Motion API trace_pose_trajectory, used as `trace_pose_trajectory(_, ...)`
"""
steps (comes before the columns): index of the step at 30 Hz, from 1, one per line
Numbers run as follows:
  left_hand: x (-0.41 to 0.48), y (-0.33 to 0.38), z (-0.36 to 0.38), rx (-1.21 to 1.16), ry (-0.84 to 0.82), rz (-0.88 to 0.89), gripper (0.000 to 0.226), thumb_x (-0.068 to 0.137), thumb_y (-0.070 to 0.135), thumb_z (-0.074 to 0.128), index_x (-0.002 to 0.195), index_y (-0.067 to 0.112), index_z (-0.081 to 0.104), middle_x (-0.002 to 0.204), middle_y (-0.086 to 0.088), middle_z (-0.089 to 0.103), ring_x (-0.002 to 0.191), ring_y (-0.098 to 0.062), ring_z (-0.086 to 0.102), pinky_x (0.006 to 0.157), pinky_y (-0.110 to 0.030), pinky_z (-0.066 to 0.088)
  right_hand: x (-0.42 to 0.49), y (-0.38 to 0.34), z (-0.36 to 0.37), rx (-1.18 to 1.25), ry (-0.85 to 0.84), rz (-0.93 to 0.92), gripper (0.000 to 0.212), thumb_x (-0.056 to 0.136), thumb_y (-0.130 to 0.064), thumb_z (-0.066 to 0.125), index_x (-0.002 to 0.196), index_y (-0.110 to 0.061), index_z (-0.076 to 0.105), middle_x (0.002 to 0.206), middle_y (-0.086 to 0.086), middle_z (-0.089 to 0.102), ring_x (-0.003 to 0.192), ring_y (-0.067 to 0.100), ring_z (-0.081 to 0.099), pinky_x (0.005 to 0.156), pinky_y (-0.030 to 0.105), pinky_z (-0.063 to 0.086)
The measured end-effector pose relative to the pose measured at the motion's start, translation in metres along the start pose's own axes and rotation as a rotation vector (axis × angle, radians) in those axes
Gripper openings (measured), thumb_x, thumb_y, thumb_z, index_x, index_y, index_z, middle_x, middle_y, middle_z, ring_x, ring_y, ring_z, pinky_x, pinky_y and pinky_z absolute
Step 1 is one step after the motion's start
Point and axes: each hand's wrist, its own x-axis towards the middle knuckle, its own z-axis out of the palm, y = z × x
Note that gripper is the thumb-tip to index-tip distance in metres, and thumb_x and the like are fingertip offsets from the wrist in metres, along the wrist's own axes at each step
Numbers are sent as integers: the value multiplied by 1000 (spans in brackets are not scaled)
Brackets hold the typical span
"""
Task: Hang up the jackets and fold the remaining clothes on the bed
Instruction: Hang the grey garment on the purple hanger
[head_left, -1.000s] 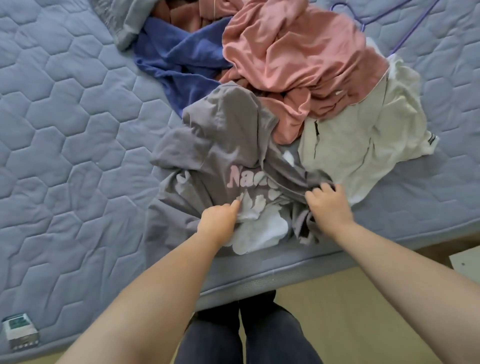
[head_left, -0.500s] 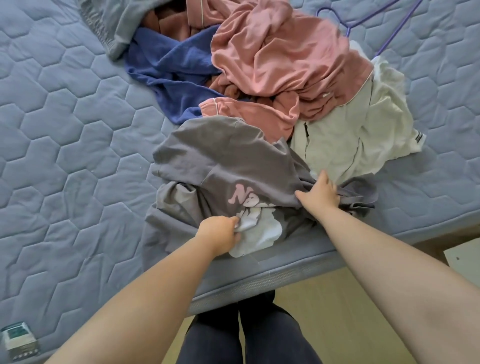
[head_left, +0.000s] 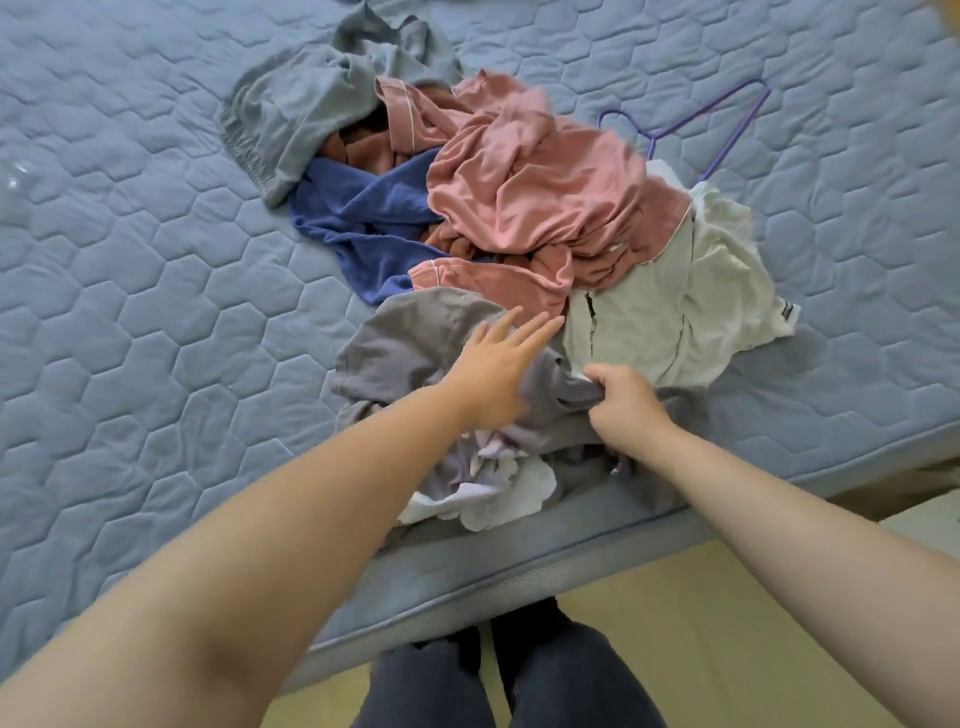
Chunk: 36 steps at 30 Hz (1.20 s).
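In the head view, a gray shirt (head_left: 415, 338) is seen bunched up at the near edge of the bed (head_left: 130, 260), right in front of the person. Part of its white picture (head_left: 498, 488) is turned up near the edge.

The left hand (head_left: 493, 364) is stretched out over the top of the shirt, with the fingers straight and spread a little. It is blurred, so it cannot be told if the cloth is really pressed or only just touched. A fold of the same shirt is pinched by the right hand (head_left: 623, 400), with the fingers curled round it.

Behind the shirt, more clothes are piled up:
- pink clothes (head_left: 535, 192) in the middle
- a blue cloth (head_left: 363, 218) on the left, partly under them
- a gray-blue garment (head_left: 306, 104) farther back
- a cream top (head_left: 675, 312) on the right, touching the gray shirt

A purple hanger (head_left: 727, 119) is partly hidden under the pile at the back.

The shirt is judged to be light, soft and floppy. No shape will be kept by it when it is lifted, and it can be dragged easily over the quilted bed. It is best taken by the shoulders or the bottom corners, one in each hand, so it can be shaken flat. If only a middle fold is held, more creases will likely be made. Care is needed so that the cream top is not pulled along.
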Motion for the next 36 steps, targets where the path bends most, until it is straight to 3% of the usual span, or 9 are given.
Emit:
trace_pose_trajectory(6,-16,25,-108,-45,17,87,58,61,37,62,117,22,64,118,-1,64,114,-24,54,96,-42,44,-33,-88,-85,-63,94,-252,34,69,10,47,63,-23,52,64,-9,53,70,14,51,57,28,36)
trace_pose_trajectory(8,-35,46,-159,-20,33,69,34,57,38,56,79,13,62,83,-5,66,84,-28,59,75,-39,49,-47,-123,-120,-88,156,-312,34,69,8,48,58,-24,48,61,-10,50,71,18,52,60,31,37)
trace_pose_trajectory(11,-69,71,-228,68,130,37,28,63,41,67,63,20,48,73,-3,58,78,-28,55,70,-38,46,-70,-173,-165,-154,262,-389,33,72,3,53,55,-24,43,56,-8,44,64,21,46,58,31,32)
trace_pose_trajectory(16,-139,96,-316,189,286,-30,18,78,27,70,91,13,67,81,-6,61,76,-20,52,65,-28,36,-109,-251,-215,-257,427,-521,18,74,2,54,68,-15,50,70,3,52,74,30,52,58,35,36)
trace_pose_trajectory(19,-183,102,-355,223,366,-118,11,80,20,63,76,12,59,73,-3,53,74,-21,48,61,-26,33,-136,-295,-240,-368,429,-528,17,73,1,51,76,-16,47,73,2,50,74,28,49,54,32,30)
trace_pose_trajectory(25,-246,100,-427,-484,685,-118,37,80,9,71,55,12,43,51,3,40,51,-4,43,47,-14,32,-172,-343,-298,-353,624,-369,10,85,-3,46,89,-11,44,83,7,50,79,26,46,61,31,27)
trace_pose_trajectory(29,-262,103,-450,-447,569,-73,15,81,20,75,78,14,61,85,-3,62,86,-15,59,69,-22,43,-191,-363,-312,-248,552,-510,21,80,7,41,92,-6,53,84,8,55,82,23,49,58,28,28)
trace_pose_trajectory(32,-255,121,-447,-432,451,-50,49,83,37,72,125,20,54,121,2,59,110,-16,56,97,-30,44,-199,-387,-309,-263,504,-601,25,77,8,41,85,-11,55,86,9,59,82,22,53,62,22,36)
trace_pose_trajectory(36,-240,143,-429,-324,347,-96,53,82,38,72,126,16,53,117,-2,63,105,-17,58,96,-30,46,-196,-413,-302,-256,522,-629,25,73,6,46,68,-19,48,76,7,58,76,24,54,60,25,38)
